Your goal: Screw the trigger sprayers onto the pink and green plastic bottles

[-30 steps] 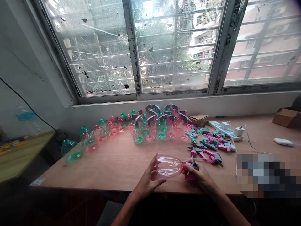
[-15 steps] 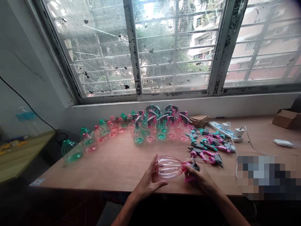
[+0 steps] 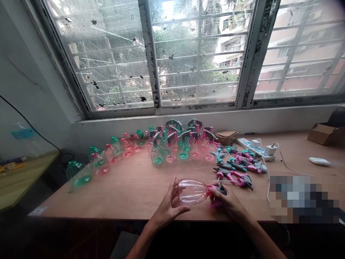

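Observation:
A clear pink spray bottle (image 3: 193, 191) lies sideways in the air above the table's front edge, its base to the left. My left hand (image 3: 166, 208) cups the base, fingers behind it and thumb stretched along the lower side. At the neck, my right hand (image 3: 229, 204) grips the pink and grey spray head (image 3: 221, 188), partly covering it. Just beyond that hand lies a pile of loose pink, green and grey spray heads (image 3: 244, 181).
Several bottles with spray heads (image 3: 184, 147) stand together at the back. A row of bottles without heads (image 3: 99, 164) runs to the left. Behind the pile are a power strip (image 3: 250, 144) with white cables and folded cardboard (image 3: 226, 137). A blurred patch covers the right front.
The whole view has shifted slightly, so the scene sits a little further left. Both hands keep nearly the same hold on the spray bottle.

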`<state>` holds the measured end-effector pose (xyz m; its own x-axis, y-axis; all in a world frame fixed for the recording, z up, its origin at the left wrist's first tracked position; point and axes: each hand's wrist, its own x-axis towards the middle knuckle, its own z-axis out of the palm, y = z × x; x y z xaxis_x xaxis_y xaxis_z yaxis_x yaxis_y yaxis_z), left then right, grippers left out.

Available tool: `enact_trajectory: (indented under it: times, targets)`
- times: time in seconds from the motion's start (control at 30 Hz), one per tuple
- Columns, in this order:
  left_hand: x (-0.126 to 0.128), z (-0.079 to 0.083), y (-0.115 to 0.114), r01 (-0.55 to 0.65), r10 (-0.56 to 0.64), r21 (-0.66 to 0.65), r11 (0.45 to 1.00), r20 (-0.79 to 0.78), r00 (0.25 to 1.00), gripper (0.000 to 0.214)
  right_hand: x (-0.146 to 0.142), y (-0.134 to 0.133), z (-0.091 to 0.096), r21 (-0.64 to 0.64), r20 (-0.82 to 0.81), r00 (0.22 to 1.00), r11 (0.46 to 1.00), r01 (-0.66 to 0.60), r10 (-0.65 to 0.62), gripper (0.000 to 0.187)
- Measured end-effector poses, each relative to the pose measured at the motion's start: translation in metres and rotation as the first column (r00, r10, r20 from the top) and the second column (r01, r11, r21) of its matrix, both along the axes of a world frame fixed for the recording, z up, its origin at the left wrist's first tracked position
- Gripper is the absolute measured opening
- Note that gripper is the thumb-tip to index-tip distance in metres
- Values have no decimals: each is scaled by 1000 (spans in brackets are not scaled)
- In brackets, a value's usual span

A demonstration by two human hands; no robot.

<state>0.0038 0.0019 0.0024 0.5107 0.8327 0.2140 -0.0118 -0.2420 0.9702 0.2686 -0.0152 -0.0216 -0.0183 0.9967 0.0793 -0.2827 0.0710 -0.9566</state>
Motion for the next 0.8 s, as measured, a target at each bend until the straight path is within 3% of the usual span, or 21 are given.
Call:
enact_trajectory:
  times: [0.2,0.37,0.6,0.8]
  targets:
    - [-1,-3,0,-8,8,20,1000,12,1000,93,0,0,-1,12,4,1000,1000,-24,24,33]
    - [0,-3,0,17,-16,-53,998,26,1000,110,2,1,-2,20,1,1000,999,-27,27,35]
    - [1,-3,1,-9,9,-9,1000,-18,1000,99,3,3,-4,27,12,1000,999,-29,28,33]
    - [2,0,0,11,-11,-35,999,1,1000,109,4,3,-6,43,13,999,998,-47,46,31]
